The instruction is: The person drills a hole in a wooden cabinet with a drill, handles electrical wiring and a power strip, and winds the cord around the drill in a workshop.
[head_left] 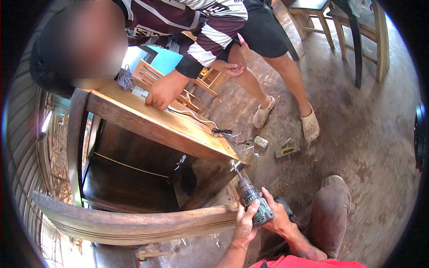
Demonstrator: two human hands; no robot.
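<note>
At the right corner of the frame, the bit was held; drilling was judged begun, finishing left. The left hand's fingers were closed around the drill, as were the right hand's, partly hidden.

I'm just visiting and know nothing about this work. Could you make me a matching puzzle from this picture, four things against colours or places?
Things:
1. power drill
2. clogs
3. curved wooden rail
4. shorts

Colours or places:
A. black, near the top of the picture
B. held in the left hand and right hand of the camera wearer
C. cream-coloured, worn on another person's feet
D. grooved along its side, reaching leftward from beside the wearer's hands

Pairs: 1-B, 2-C, 3-D, 4-A
</note>
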